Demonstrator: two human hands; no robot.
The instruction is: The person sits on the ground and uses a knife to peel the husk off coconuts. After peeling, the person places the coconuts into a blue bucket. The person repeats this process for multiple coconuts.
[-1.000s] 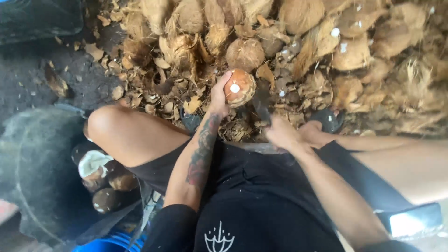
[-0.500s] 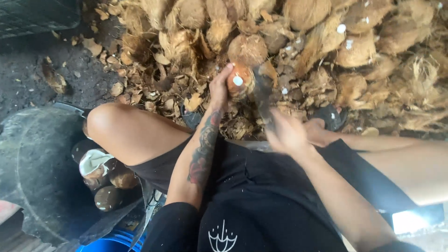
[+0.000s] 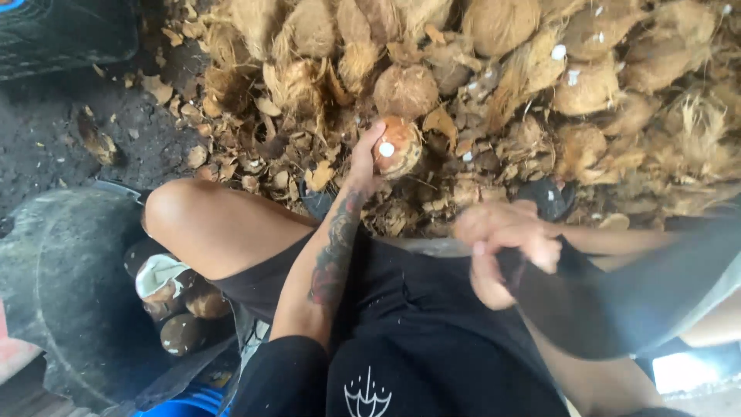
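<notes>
My left hand [image 3: 361, 164] grips a partly peeled brown coconut [image 3: 398, 147] with a white spot on its near face, holding it over the husk litter in front of my knees. My right hand [image 3: 502, 249] is closed around the handle of a dark broad blade [image 3: 617, 305], which is smeared by motion and stretches out to the right across my right thigh. That hand sits over my lap, well back from the coconut. A tattoo runs along my left forearm.
A heap of whole coconuts and torn husks [image 3: 494, 69] fills the ground ahead. A large black tub [image 3: 54, 286] stands at my left, with a few peeled coconuts [image 3: 181, 324] beside my left thigh. A blue container [image 3: 189, 403] shows at the bottom.
My right hand has drawn back from beside the coconut toward my lap, swinging the blade out to the right. My left hand still holds the coconut in about the same place.
</notes>
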